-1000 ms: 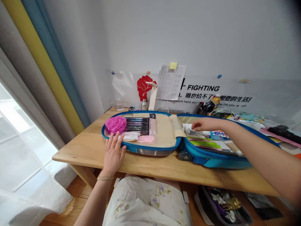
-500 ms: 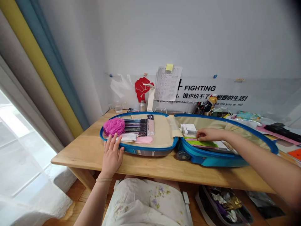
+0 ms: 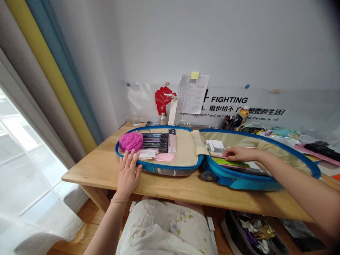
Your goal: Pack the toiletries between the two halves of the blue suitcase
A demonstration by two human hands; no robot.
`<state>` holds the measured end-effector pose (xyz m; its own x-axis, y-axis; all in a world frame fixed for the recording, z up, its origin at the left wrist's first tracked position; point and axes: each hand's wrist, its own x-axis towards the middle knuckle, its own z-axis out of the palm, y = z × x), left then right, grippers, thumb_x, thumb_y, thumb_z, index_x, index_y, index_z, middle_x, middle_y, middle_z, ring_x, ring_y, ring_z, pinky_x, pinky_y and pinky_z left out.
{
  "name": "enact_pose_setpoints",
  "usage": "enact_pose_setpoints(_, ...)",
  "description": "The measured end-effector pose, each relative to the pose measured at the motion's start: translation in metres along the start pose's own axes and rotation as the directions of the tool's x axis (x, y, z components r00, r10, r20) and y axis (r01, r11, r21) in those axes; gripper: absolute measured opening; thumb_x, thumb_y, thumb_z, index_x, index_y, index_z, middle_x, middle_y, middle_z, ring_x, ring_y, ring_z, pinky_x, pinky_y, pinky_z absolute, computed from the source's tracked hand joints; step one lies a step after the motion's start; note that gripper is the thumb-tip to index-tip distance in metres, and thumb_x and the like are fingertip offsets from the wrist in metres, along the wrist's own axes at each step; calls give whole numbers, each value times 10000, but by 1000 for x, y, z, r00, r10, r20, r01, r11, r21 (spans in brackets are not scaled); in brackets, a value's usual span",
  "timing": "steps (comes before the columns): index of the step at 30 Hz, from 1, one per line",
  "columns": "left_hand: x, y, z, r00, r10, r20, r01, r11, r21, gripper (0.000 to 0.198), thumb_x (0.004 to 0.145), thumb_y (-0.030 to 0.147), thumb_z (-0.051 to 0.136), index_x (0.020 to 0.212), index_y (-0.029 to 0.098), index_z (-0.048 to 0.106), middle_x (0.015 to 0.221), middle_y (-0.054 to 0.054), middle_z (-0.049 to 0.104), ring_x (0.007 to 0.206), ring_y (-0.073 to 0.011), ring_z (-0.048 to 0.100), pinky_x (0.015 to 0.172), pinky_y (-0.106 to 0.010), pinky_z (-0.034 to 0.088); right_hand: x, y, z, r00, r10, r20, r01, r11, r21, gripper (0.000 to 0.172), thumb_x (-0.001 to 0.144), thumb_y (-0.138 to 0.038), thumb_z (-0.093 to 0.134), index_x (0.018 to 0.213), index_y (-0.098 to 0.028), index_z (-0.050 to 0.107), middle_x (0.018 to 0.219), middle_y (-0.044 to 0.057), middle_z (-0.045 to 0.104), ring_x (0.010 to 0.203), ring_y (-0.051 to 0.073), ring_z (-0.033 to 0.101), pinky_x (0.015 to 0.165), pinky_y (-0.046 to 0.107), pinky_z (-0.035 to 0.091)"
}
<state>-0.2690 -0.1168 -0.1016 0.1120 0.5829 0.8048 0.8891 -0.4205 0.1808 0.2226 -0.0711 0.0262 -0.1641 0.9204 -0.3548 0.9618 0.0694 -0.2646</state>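
A blue-rimmed suitcase point(image 3: 170, 167) lies spread open on the wooden desk. My left hand point(image 3: 129, 174) rests at the near rim of its left half, fingers spread. Beside those fingertips are a magenta bath puff point(image 3: 131, 141) and a white packet point(image 3: 147, 154). A pack of long dark sticks point(image 3: 156, 141) and a pink oval item point(image 3: 164, 157) lie in the same half. Inside the right half, my right hand point(image 3: 236, 154) has its fingers closed above a flat green item point(image 3: 232, 163); whatever they grip is hidden. Small white-capped bottles point(image 3: 212, 147) lie left of it.
Behind the suitcase stand a metal bottle point(image 3: 163, 119), a clear cup point(image 3: 136, 121), pens and an orange-labelled bottle point(image 3: 243, 114). Clutter covers the desk's right end. A bin point(image 3: 225, 226) with crumpled wrappers sits below the desk. Curtains point(image 3: 50, 71) hang at left.
The view has shifted a little, so everything sits slightly further right. Both hands keep nearly the same places, the left at the rim and the right inside the right half.
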Motion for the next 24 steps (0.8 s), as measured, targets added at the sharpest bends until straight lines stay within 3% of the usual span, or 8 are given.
enact_pose_setpoints(5,0,-1,0,1000,-1,-2,1,1000,-1,467,1016,328,387,1461,202,455,1528,-140,452,1494,-303,271,1207,-552,218,-5,-6,-1,994,7,-111,-13,999,-50,250,737,-432,589,816,-204,653,863,89,691,798,216,595,751,316,416)
enact_pose_setpoints(9,1,0,1,1000,-10,-1,10,1000,-2,469,1016,340,384,1455,196,464,1523,-143,457,1491,-305,280,1208,-550,219,-12,-7,-17,976,44,-213,-56,997,-52,238,790,-444,544,801,-216,612,803,92,679,725,216,587,695,332,414)
enact_pose_setpoints(12,1,1,1,1000,-21,0,21,1000,-6,471,1013,347,383,1450,197,474,1524,-144,456,1486,-308,289,1207,-554,218,-14,-14,-29,943,86,-320,-74,996,49,333,865,-492,426,949,-218,596,921,111,693,653,194,581,646,342,448)
enact_pose_setpoints(15,1,1,0,1000,-26,4,26,1000,-8,468,1012,343,386,1446,194,480,1529,-147,450,1484,-311,292,1203,-559,223,-10,-42,-33,903,90,-420,-20,986,168,456,906,-499,340,1191,-227,570,1052,123,693,626,197,586,619,371,490)
enact_pose_setpoints(18,1,1,0,1000,-20,5,20,1000,-10,469,1011,336,391,1450,193,472,1530,-145,448,1489,-310,282,1204,-560,220,-2,-88,-26,902,-141,-408,160,987,12,517,935,-436,315,1323,-202,563,1201,142,669,916,265,652,831,426,526)
enact_pose_setpoints(20,2,1,-1,1000,-14,0,14,1000,-12,467,1010,331,393,1449,192,470,1529,-144,449,1493,-307,274,1206,-559,214,8,-122,-16,881,-344,-325,321,939,-124,510,944,-367,328,1346,-182,582,1318,136,626,1177,279,586,1034,433,451)
enact_pose_setpoints(24,2,2,-2,1000,-9,-4,9,1000,-9,462,1013,330,391,1449,196,467,1527,-144,451,1494,-302,273,1205,-557,220,36,-176,7,857,-490,-159,457,866,-204,474,928,-277,403,1347,-213,616,1287,105,652,1194,232,587,1060,372,440)
